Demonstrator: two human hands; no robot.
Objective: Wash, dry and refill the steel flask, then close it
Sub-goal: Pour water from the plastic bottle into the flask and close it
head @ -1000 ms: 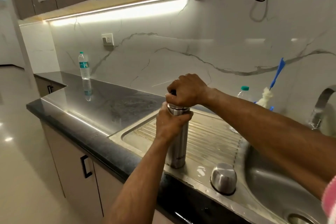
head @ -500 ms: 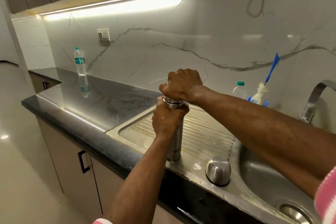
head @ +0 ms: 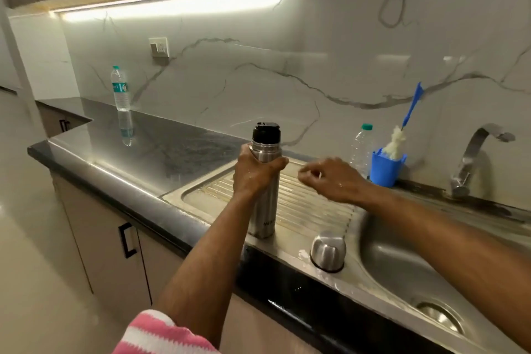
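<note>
The steel flask [head: 263, 210] stands upright on the ribbed drainboard [head: 310, 207], with a black stopper [head: 266, 132] seated in its neck. My left hand [head: 254, 172] is wrapped around the flask's upper body. To the right of the flask, my right hand [head: 330, 178] hovers over the drainboard with loosely curled fingers and nothing in it. The flask's domed steel cap [head: 328, 250] sits upside down near the front edge of the sink unit, apart from both hands.
A sink basin [head: 408, 276] with a drain lies at the right, a tap [head: 477, 152] behind it. A blue cup [head: 385, 169] holding a bottle brush and a clear plastic bottle [head: 361, 149] stand by the wall. Another water bottle [head: 120, 89] stands far left on the dark counter.
My right hand has let go of the flask's top and moved right, uncovering the black stopper. My left hand has kept its grip on the flask.
</note>
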